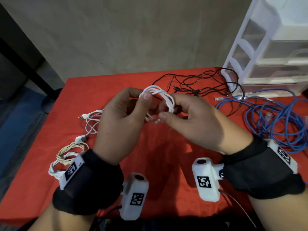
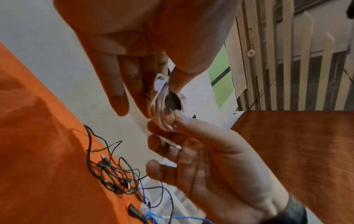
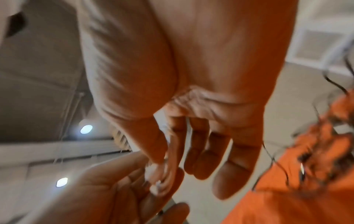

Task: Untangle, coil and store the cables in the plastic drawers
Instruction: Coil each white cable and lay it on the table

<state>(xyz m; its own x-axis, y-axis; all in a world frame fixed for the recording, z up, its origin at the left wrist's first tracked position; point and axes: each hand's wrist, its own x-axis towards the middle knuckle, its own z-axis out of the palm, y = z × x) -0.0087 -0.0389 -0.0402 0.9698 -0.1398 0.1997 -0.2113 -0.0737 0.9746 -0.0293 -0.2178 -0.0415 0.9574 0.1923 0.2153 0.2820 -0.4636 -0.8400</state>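
Observation:
Above the middle of the red table, both hands hold a small white cable coil (image 1: pixel 160 97). My left hand (image 1: pixel 120 117) pinches the coil's top between thumb and fingers. My right hand (image 1: pixel 188 117) pinches its lower side with thumb and forefinger. The left wrist view shows the white cable coil (image 2: pixel 161 104) squeezed between my left thumb and the right hand's (image 2: pixel 201 151) thumb. In the blurred right wrist view the white cable coil (image 3: pixel 161 178) sits between both hands' fingers. The plastic drawers (image 1: pixel 273 52) stand at the back right.
A loose white USB cable (image 1: pixel 90 120) and coiled white and cream cables (image 1: pixel 66 157) lie at the left. A black cable tangle (image 1: pixel 200 85) lies behind the hands. A blue network cable pile (image 1: pixel 276 119) spreads at the right, before the drawers.

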